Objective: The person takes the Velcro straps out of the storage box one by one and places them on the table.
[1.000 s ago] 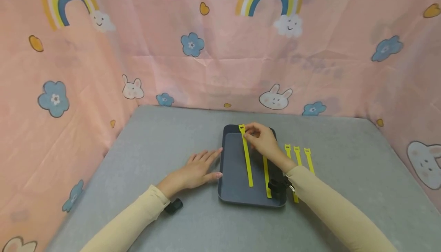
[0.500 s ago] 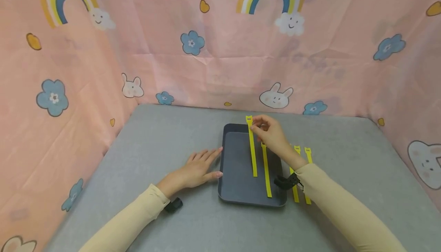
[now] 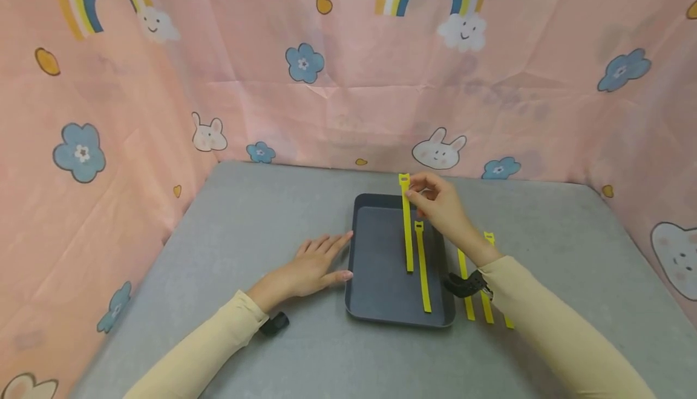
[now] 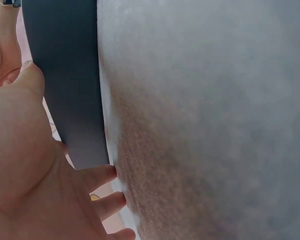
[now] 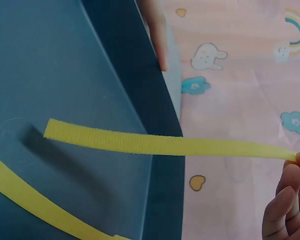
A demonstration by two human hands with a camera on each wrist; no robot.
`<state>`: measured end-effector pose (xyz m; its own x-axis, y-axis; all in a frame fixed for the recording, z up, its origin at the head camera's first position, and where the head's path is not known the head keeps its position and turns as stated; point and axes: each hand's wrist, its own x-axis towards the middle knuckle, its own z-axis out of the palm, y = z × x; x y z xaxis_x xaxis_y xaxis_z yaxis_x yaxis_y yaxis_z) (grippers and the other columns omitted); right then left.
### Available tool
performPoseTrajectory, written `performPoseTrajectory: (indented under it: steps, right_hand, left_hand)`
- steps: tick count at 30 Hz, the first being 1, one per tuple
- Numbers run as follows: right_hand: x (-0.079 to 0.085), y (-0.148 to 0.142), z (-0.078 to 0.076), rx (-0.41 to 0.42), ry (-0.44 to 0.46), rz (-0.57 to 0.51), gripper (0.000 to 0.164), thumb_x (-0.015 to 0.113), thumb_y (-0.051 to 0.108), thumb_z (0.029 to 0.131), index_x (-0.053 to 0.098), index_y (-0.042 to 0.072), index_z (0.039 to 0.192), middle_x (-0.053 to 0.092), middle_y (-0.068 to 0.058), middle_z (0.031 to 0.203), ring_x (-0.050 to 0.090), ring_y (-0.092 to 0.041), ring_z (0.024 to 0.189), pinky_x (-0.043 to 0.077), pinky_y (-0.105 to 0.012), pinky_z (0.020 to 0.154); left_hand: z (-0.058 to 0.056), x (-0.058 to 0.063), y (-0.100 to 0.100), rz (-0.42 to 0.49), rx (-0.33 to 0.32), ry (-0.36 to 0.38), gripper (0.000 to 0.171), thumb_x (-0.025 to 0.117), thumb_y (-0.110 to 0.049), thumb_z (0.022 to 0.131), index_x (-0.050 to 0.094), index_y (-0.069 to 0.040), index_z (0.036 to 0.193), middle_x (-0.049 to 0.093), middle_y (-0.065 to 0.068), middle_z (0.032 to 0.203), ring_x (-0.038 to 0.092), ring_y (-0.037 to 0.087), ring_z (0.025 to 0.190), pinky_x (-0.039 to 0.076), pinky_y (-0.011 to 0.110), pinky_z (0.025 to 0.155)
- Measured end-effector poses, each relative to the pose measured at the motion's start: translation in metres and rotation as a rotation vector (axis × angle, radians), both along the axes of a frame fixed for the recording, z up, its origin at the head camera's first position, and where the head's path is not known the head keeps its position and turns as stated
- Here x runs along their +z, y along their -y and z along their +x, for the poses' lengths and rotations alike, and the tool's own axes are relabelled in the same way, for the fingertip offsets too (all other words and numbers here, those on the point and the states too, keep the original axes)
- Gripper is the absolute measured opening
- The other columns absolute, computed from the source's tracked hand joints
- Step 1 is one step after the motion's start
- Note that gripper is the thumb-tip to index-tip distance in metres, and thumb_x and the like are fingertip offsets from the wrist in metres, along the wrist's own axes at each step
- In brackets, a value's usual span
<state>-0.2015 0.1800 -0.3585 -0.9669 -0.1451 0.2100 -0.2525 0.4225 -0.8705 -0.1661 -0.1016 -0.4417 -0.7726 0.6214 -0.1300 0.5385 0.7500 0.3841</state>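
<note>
Right hand point(image 3: 440, 204) pinches yellow strap point(image 3: 408, 232) near slotted end, lower end above tray point(image 3: 376, 266). Left hand point(image 3: 305, 272), fingers extended, touches tray's left side. Second strap point(image 3: 423, 272) inside tray; three straps point(image 3: 487, 309) right of tray.

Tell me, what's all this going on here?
A person's right hand pinches a yellow cable tie near its slotted end, holding it above the floor of a dark gray tray. Another tie lies inside the tray, and three more ties are on the gray table to the tray's right, partly hidden. The left hand touches the tray's left side.
</note>
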Motion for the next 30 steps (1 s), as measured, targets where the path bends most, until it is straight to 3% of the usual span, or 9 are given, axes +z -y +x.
performPoseTrajectory:
  steps: [4, 15, 19, 30]
  right_hand:
    - [0.008, -0.001, 0.003, -0.003, -0.03, 0.009, 0.024, 0.06, 0.011, 0.092, 0.059, 0.003, 0.115, 0.056, -0.002, 0.09, 0.052, -0.017, 0.052, 0.046, -0.024, 0.051]
    - [0.0, -0.022, -0.007, -0.05, -0.029, 0.038, 0.031, 0.061, 0.029, 0.092, 0.058, 0.012, 0.119, 0.056, 0.008, 0.089, 0.053, -0.025, 0.059, 0.045, -0.026, 0.054]
    - [0.005, -0.027, -0.004, -0.073, -0.022, 0.038, 0.029, 0.062, 0.029, 0.092, 0.059, 0.014, 0.116, 0.057, 0.01, 0.086, 0.053, -0.029, 0.06, 0.046, -0.028, 0.053]
    - [0.018, -0.045, 0.007, -0.089, -0.003, 0.053, 0.033, 0.062, 0.032, 0.091, 0.058, 0.016, 0.119, 0.06, 0.011, 0.09, 0.053, -0.022, 0.059, 0.046, -0.028, 0.056]
  left_hand:
    - [0.0, 0.0, 0.0, 0.013, 0.002, -0.002, 0.08, 0.038, -0.062, 0.093, 0.001, -0.026, 0.153, 0.022, 0.011, 0.158, 0.019, 0.039, 0.145, 0.015, 0.063, 0.113]
    - [0.001, 0.001, 0.0, 0.007, 0.009, 0.006, 0.08, 0.037, -0.063, 0.092, 0.0, -0.028, 0.153, 0.022, 0.009, 0.158, 0.019, 0.037, 0.146, 0.015, 0.062, 0.113]
    - [0.0, 0.001, 0.0, -0.001, 0.008, 0.012, 0.08, 0.037, -0.064, 0.092, -0.001, -0.029, 0.153, 0.021, 0.008, 0.159, 0.017, 0.036, 0.146, 0.014, 0.062, 0.114]
    - [-0.001, -0.001, 0.001, -0.001, 0.002, 0.004, 0.08, 0.035, -0.065, 0.092, -0.001, -0.029, 0.153, 0.021, 0.007, 0.159, 0.019, 0.036, 0.146, 0.016, 0.061, 0.114]
